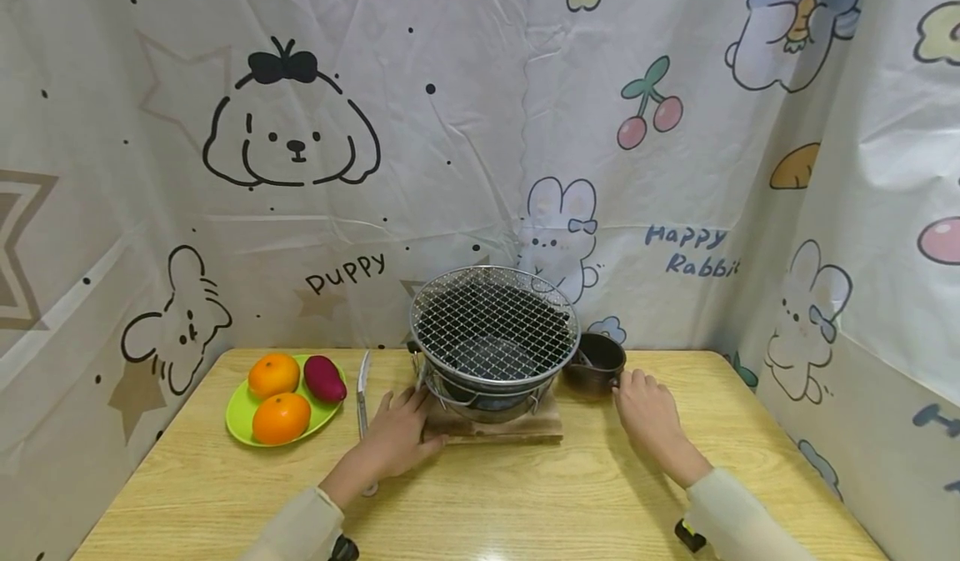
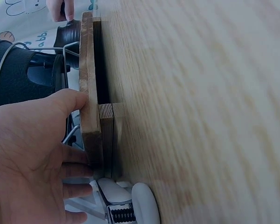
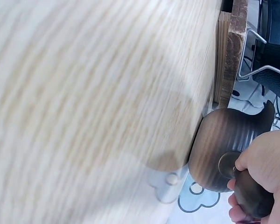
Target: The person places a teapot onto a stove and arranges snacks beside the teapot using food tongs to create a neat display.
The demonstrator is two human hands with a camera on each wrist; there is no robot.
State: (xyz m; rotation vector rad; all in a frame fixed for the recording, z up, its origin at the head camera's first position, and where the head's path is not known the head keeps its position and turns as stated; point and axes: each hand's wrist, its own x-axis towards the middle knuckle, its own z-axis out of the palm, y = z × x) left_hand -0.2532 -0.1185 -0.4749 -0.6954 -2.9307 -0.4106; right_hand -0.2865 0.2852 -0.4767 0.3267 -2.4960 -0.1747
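Note:
A small round charcoal grill (image 1: 487, 403) with a wire mesh top (image 1: 495, 328) stands on a wooden board (image 1: 517, 429). My left hand (image 1: 399, 432) lies at the board's left end. In the left wrist view its thumb (image 2: 74, 99) rests on the board (image 2: 87, 84), while the other fingers reach along the end, fairly straight. To the grill's right sits a dark brown pot (image 1: 596, 369) with a pouring spout and a side handle. My right hand (image 1: 647, 407) grips that handle (image 3: 252, 193), its fingers wrapped around it in the right wrist view.
A green plate (image 1: 238, 418) at the left holds two oranges (image 1: 281, 418) and a purple-red oval item (image 1: 325, 379). Between plate and board lies a long silver tool (image 1: 363, 403); the left wrist view shows its white rounded ends (image 2: 147, 203) and a spring. Printed cloth hangs around the table (image 1: 510, 511).

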